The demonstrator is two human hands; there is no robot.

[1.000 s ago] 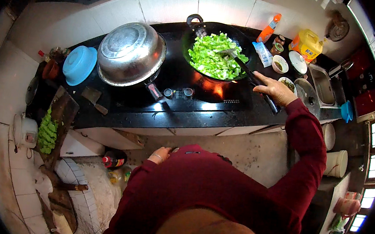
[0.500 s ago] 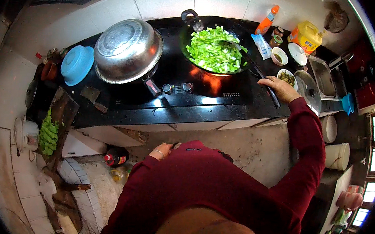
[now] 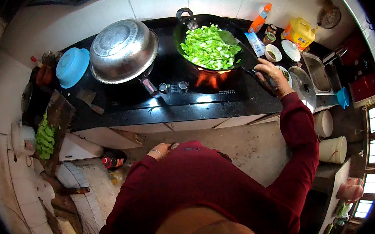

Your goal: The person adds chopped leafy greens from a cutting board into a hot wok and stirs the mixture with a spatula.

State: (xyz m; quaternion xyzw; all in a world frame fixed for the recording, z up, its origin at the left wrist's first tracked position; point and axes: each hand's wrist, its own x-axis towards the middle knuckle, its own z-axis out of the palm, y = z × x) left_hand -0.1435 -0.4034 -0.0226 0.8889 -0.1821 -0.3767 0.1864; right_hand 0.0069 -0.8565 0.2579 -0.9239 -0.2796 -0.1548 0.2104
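My right hand (image 3: 271, 73) grips the dark handle of a spatula (image 3: 230, 39) whose blade lies in the chopped green vegetables (image 3: 209, 47) inside a black wok (image 3: 189, 25). Flame glows orange under the wok on the black stove top (image 3: 171, 102). My left hand (image 3: 160, 151) rests against my hip, low by my red sweater, fingers loosely curled with nothing in them.
A big steel pan with a domed lid (image 3: 122, 51) sits on the left burner, a blue bowl (image 3: 72, 66) beside it. Bowls (image 3: 273, 53), an orange bottle (image 3: 259, 18) and a yellow jug (image 3: 298, 33) stand right of the wok. Greens (image 3: 45, 138) lie on a board at left.
My right hand has drawn the spatula handle slightly toward the wok's right rim; the view has shifted a little. The left hand stays at my hip.
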